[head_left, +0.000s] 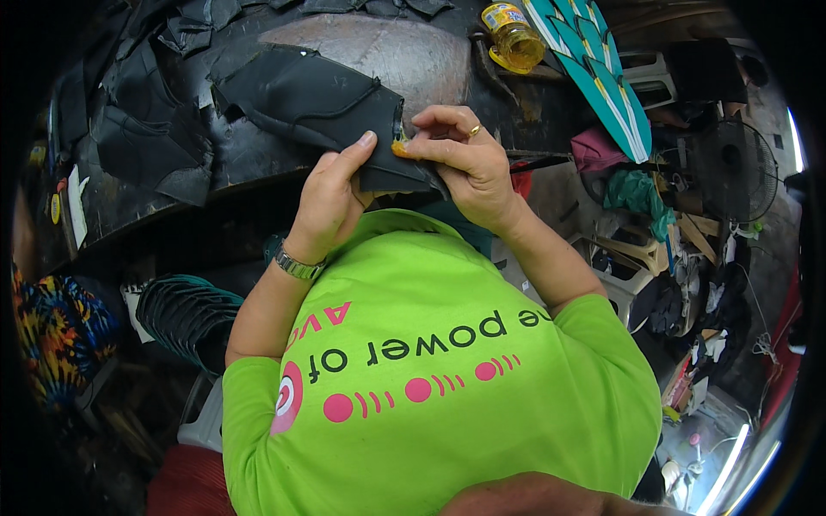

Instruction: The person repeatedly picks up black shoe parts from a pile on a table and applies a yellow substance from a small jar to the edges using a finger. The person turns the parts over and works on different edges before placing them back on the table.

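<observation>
A person in a bright green shirt (447, 361) bends over a dark, worn surface (258, 155), both hands meeting at its near edge. The left hand (331, 193), with a metal watch (298, 265) at the wrist, is closed on a flat black piece of material (310, 99), thumb pressed on top near its edge. The right hand (465, 159), wearing a gold ring (474, 131), pinches the same black piece just beside the left thumb, and its fingertips press a small orange-yellow dab (400, 148) against the edge; whether that is glue or a small tool cannot be told. The piece lies partly on the surface and reaches away from both hands. Beyond and to the left of the left hand, more black scraps (146, 138) lie heaped across the surface, whose middle shows a pale, rubbed patch (387, 52). Past the right hand stands a jar (514, 36) of yellow stuff, and near it leans a teal board with white stripes (602, 73). Further right of the right hand the room is crowded: a dark standing fan (731, 168), bundled cloth in pink and green (619, 172), and scattered odds on the floor. Below the left forearm sits a dark ribbed bundle (185, 314), and a colourful patterned cloth (56, 331) lies at the far left.
</observation>
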`<act>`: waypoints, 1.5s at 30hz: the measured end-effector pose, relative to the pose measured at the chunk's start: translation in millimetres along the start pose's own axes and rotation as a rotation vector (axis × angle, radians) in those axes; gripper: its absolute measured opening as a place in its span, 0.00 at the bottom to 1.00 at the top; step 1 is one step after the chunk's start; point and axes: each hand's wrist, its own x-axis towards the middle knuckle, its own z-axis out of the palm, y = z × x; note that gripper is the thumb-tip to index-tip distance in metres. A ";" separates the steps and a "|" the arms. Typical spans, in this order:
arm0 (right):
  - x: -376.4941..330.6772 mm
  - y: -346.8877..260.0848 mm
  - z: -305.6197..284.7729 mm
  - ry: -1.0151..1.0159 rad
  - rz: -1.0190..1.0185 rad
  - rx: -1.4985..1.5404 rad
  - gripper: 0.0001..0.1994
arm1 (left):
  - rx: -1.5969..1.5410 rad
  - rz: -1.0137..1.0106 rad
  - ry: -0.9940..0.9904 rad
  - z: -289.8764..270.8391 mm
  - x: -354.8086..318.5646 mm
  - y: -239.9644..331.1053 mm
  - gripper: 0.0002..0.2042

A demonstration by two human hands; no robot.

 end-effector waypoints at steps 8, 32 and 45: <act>-8.3 2.9 -9.4 -0.069 -0.068 0.102 0.17 | -0.039 -0.001 -0.036 -0.9 1.3 2.0 0.18; -21.4 -9.4 -79.1 0.343 -0.185 -0.477 0.17 | 0.013 0.025 0.045 -7.0 24.7 32.8 0.10; 35.7 42.7 -97.2 0.014 0.494 -0.968 0.21 | 0.470 0.073 0.225 32.3 23.7 18.4 0.19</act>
